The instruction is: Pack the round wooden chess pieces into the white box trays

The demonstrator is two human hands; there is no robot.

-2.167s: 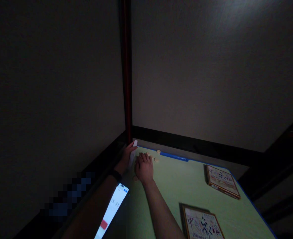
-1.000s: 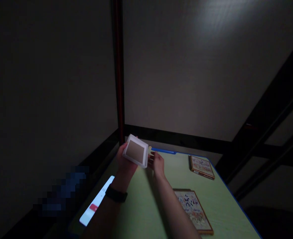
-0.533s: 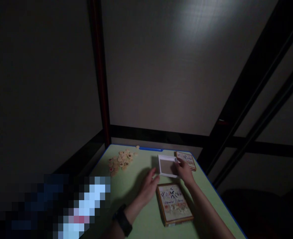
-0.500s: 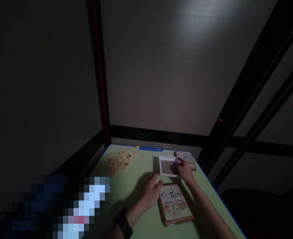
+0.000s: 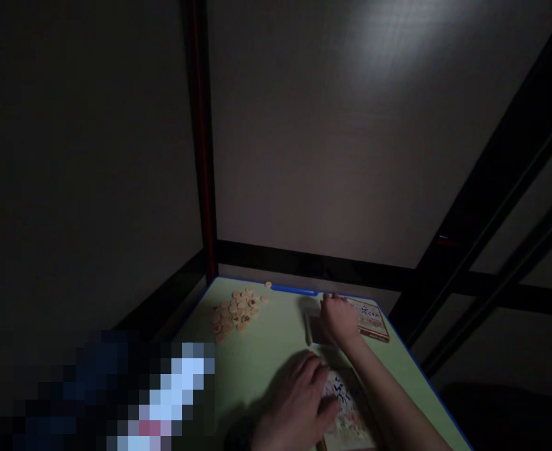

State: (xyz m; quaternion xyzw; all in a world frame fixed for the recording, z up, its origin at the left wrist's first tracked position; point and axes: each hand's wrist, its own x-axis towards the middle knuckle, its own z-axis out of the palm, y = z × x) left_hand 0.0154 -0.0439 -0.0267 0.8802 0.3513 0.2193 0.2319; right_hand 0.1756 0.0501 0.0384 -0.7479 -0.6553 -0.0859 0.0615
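My right hand [image 5: 340,321] is above a shallow white box tray [image 5: 310,332] with a brown inside, covering its right part. Its fingers are curled near the tray's far side, and whatever they hold is hidden. My left hand [image 5: 299,401] is open, its fingers stretched forward and thumb apart, over the left edge of a Chinese chess box [image 5: 351,413]. It hides part of that printed lid. A second printed box [image 5: 370,318] lies just right of my right hand.
Round wooden chess pieces [image 5: 236,312] lie in a loose heap at the table's left, with one piece [image 5: 268,284] at the far edge beside a blue strip [image 5: 295,290]. The green table [image 5: 276,332] has blue edging. Walls [image 5: 304,156] rise behind. A pixelated patch covers the lower left.
My right hand has moved from the tray's right edge to over it, fingers now curled at the far side. My left hand has come nearer and right, over the chess box. The view has shifted.
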